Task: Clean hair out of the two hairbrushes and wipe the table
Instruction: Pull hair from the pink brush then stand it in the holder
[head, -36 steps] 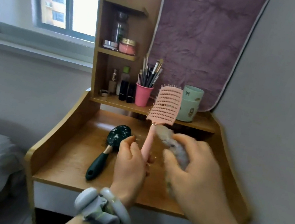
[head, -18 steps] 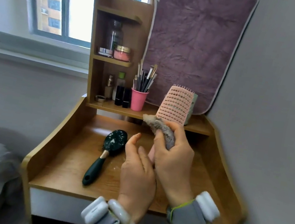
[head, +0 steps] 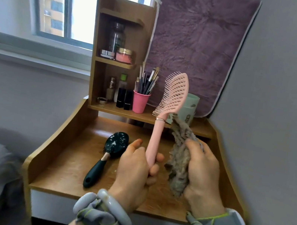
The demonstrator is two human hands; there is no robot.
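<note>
- At the centre of the frame, the left hand (head: 134, 171) is wrapped around the lower handle of a pink vented hairbrush (head: 165, 115), holding it upright above the wooden table (head: 65, 173).
- Its head stands edge-on, bristles facing the left of the frame, in front of the stacked pale green cups (head: 191, 108).
- Right of centre, the right hand (head: 202, 173) is closed around a crumpled grey-brown cloth (head: 179, 163); the cloth's upper end rises just beside the brush's neck, and whether they touch is not clear.
- Left of the hands, a dark green paddle hairbrush (head: 108, 155) lies flat on the tabletop, speckled back up, handle pointing toward the lower edge of the frame.
- Small pale flecks dot the tabletop near that brush.
- On the low shelf at upper centre stand a pink cup of makeup brushes (head: 140, 102) and several small bottles (head: 120, 91).
- Behind the shelf, at upper right, hangs a purple fuzzy blanket (head: 196, 41).
- Both wrists wear grey bands.
</note>
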